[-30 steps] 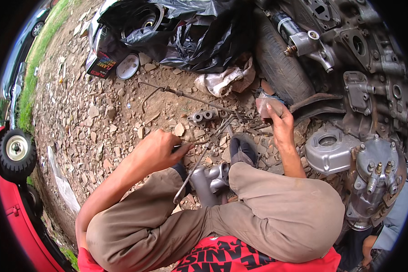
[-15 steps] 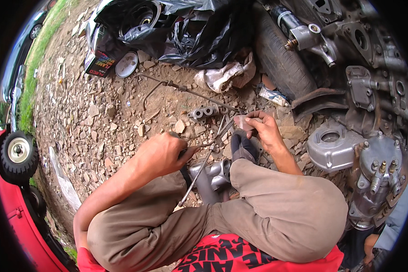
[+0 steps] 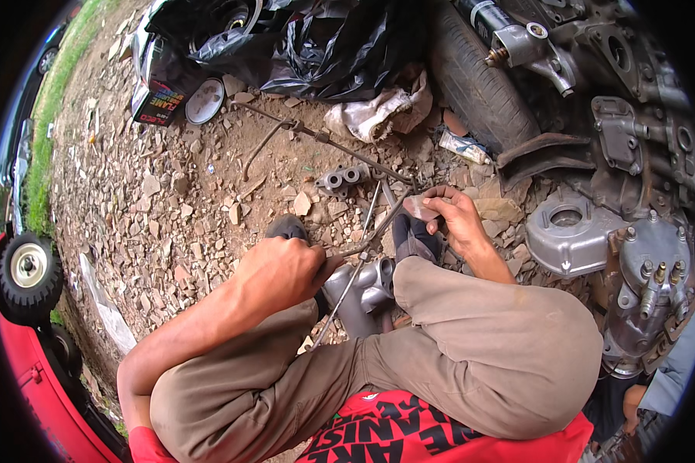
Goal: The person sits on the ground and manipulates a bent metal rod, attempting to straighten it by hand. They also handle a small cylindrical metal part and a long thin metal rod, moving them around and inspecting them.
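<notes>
My left hand (image 3: 279,270) is closed around one end of a thin bent metal pipe (image 3: 388,219), above my left knee. The pipe runs forward, bends sharply, then stretches far left to a branched end with fittings. My right hand (image 3: 457,220) pinches a small flat pinkish-brown piece (image 3: 418,206), possibly sandpaper, near that bend; whether it touches the pipe I cannot tell. Beyond the pipe lies a small metal part with two round holes (image 3: 343,180). Between my feet are a grey metal pipe casting (image 3: 355,297) and a thin rod (image 3: 332,315).
A black plastic bag (image 3: 324,58), a box (image 3: 161,100) and a round lid (image 3: 205,101) lie ahead. A tyre (image 3: 479,85), engine block (image 3: 618,139) and metal housing (image 3: 565,235) crowd the right. Stones cover the ground. Another person's sleeve (image 3: 676,378) shows lower right.
My left hand has shifted slightly down and right, tilting its end of the pipe. My right hand keeps pinching the small piece. The view has moved a little.
</notes>
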Motion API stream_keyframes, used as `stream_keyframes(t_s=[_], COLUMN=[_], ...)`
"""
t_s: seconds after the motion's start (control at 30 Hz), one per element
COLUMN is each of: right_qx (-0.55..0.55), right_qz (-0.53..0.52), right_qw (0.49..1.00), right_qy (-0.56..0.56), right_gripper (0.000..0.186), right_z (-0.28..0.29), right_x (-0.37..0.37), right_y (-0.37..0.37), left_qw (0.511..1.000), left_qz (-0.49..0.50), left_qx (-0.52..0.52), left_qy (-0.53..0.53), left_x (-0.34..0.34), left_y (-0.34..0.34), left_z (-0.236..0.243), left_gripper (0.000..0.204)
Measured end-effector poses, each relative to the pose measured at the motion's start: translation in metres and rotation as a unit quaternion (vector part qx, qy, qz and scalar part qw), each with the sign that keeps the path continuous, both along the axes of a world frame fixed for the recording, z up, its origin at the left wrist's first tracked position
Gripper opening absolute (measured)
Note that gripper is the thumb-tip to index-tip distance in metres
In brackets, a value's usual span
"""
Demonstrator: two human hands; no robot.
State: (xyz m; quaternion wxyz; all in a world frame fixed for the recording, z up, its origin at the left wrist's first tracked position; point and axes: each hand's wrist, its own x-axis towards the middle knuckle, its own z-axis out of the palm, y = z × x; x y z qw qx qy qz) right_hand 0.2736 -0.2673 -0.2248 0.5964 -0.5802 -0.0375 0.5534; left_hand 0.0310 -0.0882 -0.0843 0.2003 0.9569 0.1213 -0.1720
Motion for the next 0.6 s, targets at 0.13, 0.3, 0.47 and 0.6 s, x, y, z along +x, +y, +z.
stream_keyframes(t_s=[0.13, 0.3, 0.47, 0.6], right_qx=[-0.01, -0.006, -0.019, 0.027], right_qz=[0.009, -0.003, -0.014, -0.068], right_qw=[1.0, 1.0, 0.999, 0.994], right_qy=[-0.003, 0.015, 0.038, 0.078], right_gripper=[0.012, 0.01, 0.008, 0.006], right_z=[-0.001, -0.007, -0.001, -0.012], right_x=[0.006, 0.008, -0.008, 0.003], right_y=[0.001, 0.002, 0.006, 0.001], left_qw=[1.0, 1.0, 0.999, 0.999], left_qz=[-0.011, -0.015, -0.019, -0.017], left_qx=[0.014, 0.021, 0.023, 0.02], left_qy=[0.022, -0.017, -0.019, -0.019], left_x=[0.0, -0.004, -0.004, -0.005], left_y=[0.0, -0.001, 0.0, 0.001], left_z=[0.0, -0.004, -0.006, -0.007], left_gripper=[0.049, 0.048, 0.047, 0.048])
